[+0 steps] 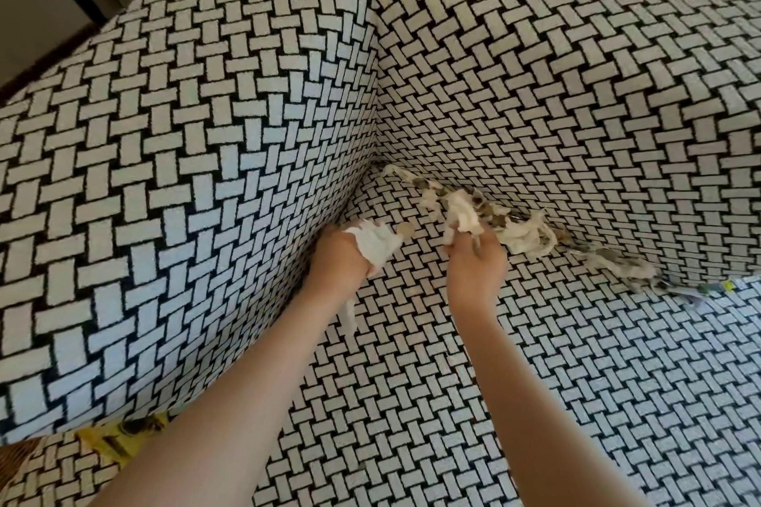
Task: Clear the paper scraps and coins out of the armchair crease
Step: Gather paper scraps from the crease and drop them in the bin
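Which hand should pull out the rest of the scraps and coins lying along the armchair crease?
Right. The right hand grips a scrap right at the remaining scraps and coins; the left hand sits farther off, gripping a paper wad.

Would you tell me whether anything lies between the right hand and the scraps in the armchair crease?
Nothing visible does. The right hand grips a clump of paper scraps, and the remaining scraps and coins lie uncovered along the crease just beyond it.
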`<control>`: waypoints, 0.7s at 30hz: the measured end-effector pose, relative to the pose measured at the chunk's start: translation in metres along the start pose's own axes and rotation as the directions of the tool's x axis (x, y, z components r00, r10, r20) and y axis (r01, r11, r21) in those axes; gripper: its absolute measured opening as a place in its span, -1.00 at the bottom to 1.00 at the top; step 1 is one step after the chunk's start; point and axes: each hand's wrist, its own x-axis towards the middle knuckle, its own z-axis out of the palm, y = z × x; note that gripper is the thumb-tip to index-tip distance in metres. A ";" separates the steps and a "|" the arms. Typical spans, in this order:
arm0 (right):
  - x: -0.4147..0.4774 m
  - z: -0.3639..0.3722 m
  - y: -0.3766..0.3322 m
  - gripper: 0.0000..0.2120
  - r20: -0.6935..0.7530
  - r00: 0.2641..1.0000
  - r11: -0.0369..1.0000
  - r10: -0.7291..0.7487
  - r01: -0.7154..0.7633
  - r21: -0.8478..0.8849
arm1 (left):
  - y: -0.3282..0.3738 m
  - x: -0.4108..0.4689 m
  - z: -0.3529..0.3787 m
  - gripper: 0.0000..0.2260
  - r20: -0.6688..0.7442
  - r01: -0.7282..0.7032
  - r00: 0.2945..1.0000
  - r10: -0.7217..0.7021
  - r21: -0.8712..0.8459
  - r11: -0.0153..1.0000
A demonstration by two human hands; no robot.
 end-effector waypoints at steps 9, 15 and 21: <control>0.001 -0.013 -0.049 -0.68 -0.009 0.983 0.940 0.183 -0.172 0.294 | 0.001 0.008 0.005 -0.82 -0.175 -0.176 0.966 0.188 0.079 0.981; 0.007 -0.018 -0.079 -0.73 0.081 0.970 0.827 0.230 -0.239 0.509 | 0.005 0.003 -0.004 -0.89 -0.168 -0.139 0.980 0.108 -0.184 0.973; 0.000 -0.020 -0.086 -0.77 0.156 0.953 0.798 0.260 -0.303 0.521 | 0.022 -0.015 -0.010 -0.80 -0.079 -0.120 0.993 0.092 -0.535 0.836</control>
